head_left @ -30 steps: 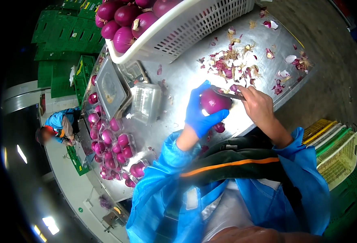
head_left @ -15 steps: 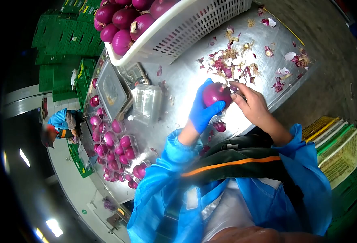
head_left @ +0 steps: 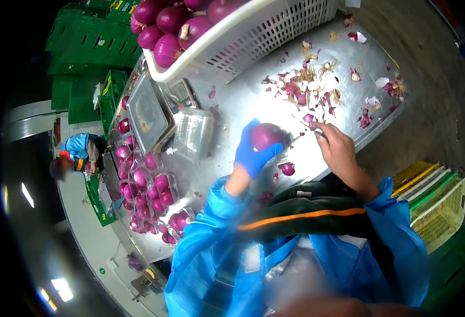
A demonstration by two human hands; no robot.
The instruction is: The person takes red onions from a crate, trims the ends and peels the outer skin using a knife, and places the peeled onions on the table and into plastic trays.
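Note:
My left hand [head_left: 251, 150], in a blue glove, is wrapped round a large peeled red onion [head_left: 267, 137] above the metal table. To its right, my bare right hand [head_left: 339, 153] is closed on a thin, dark-handled thing that looks like a small knife [head_left: 317, 132]. A purple scrap of onion skin [head_left: 308, 118] is at its tip, apart from the onion. Below the onion a smaller red onion [head_left: 287, 168] sits by the table's near edge. Beyond my hands lies a heap of onion skins and roots [head_left: 306, 87].
A white perforated crate [head_left: 243, 47] full of red onions stands at the back. Left of my hands are clear plastic trays [head_left: 193, 132], a scale [head_left: 147, 116] and several packed onions [head_left: 148, 193]. A co-worker [head_left: 79, 153] stands far left; crates [head_left: 438, 211] stand at right.
My right hand has drawn away from the onion, with a skin scrap now at the tip of what it holds. My left hand has moved left with the onion.

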